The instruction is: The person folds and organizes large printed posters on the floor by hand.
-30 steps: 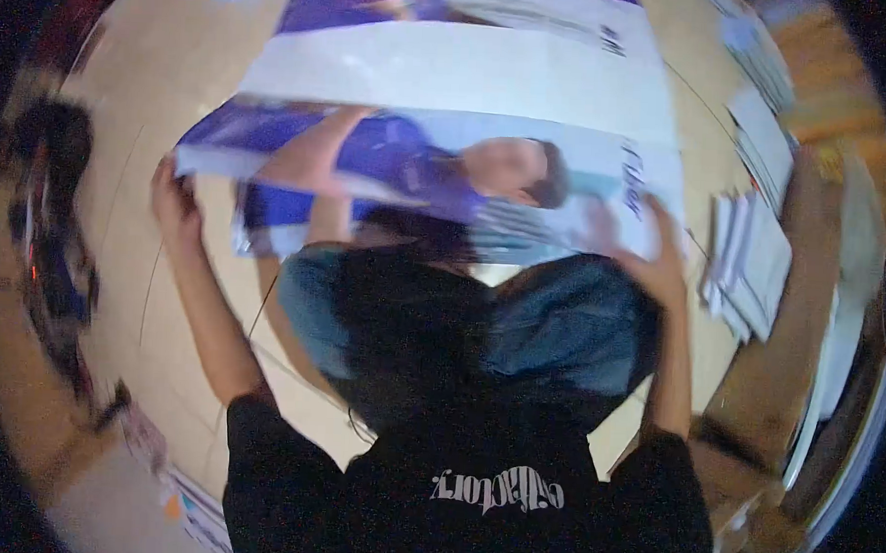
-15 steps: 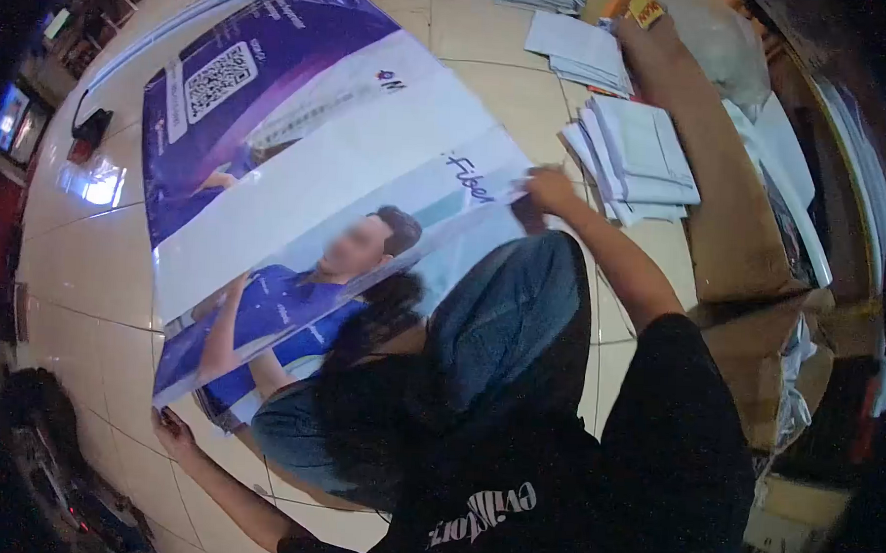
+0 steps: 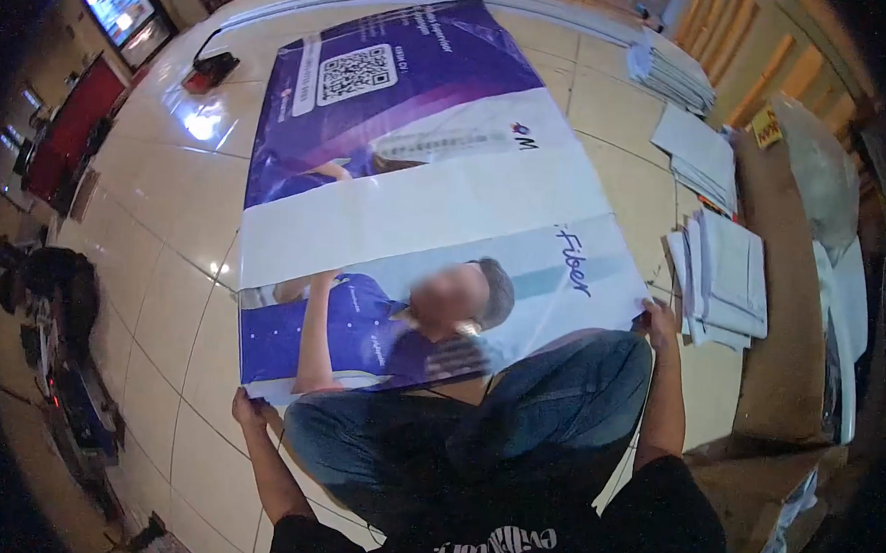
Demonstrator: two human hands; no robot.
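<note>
A large printed vinyl banner (image 3: 417, 191) stretches from my lap out over the floor. Its far part is purple with a QR code, a plain white band crosses the middle, and the near part shows a person in a blue shirt and the word "Fiber". At the near left corner, my left hand (image 3: 250, 406) is closed on the banner's edge. My right hand (image 3: 659, 325) pinches the near right corner, beside my knee. The near edge lies across my crossed legs (image 3: 557, 390) in jeans.
Folded white sheets (image 3: 725, 274) lie in stacks on the right, with more sheets (image 3: 700, 154) behind. A long cardboard box (image 3: 782, 321) stands beyond them. On the tiled floor at the left are a dark object with a stand (image 3: 210, 72) and dark equipment (image 3: 64, 349).
The near part of the banner, folded over and slanted before, is now spread flatter and pulled toward my lap. My right hand has come down and nearer. My view has turned left.
</note>
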